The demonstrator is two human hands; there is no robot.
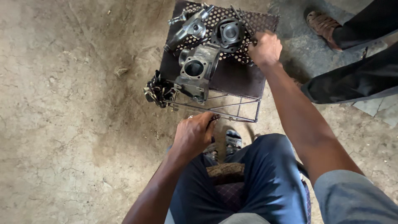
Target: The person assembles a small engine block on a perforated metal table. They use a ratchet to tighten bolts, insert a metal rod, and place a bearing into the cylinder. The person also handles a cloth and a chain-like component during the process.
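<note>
My right hand [265, 47] reaches out to the perforated metal stand [232, 79] and closes around a thin metal tool [241, 18] lying beside a round grey engine part [229, 32]. In front of that part sits a grey cast housing [198, 70] with a round bore. A long metal fitting [191, 27] lies at the stand's far left. My left hand [194, 135] is curled near the stand's wire front edge, above my knee; whether it holds anything is hidden.
A dark patterned rag [157, 91] hangs at the stand's left corner. Another person's legs and sandalled foot [323, 24] are at the upper right. Cracked dirt floor [66, 116] spreads to the left. My own feet [232, 141] rest under the stand.
</note>
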